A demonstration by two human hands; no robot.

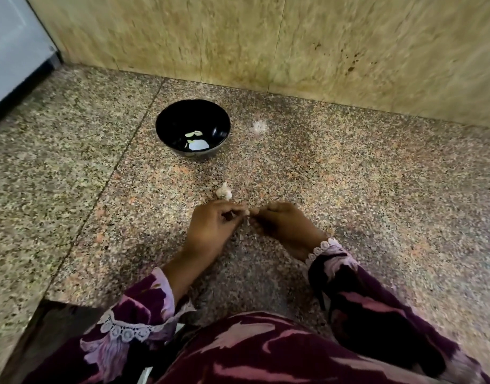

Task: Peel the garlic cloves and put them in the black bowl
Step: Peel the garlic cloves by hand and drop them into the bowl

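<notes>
My left hand [213, 228] and my right hand [282, 225] meet above the speckled granite counter, both pinching one small garlic clove [248, 212] between their fingertips. A bit of pale skin hangs under the clove. Just beyond my left hand lies a partial garlic bulb [224, 191] on the counter. The black bowl [166, 126] stands farther back, left of centre, with a few peeled cloves [194, 133] in its bottom.
A small pile of papery garlic skin [259, 126] lies to the right of the bowl. A beige tiled wall [266, 37] closes off the back. A grey appliance side [13, 51] stands at the far left. The counter edge drops away at the lower left.
</notes>
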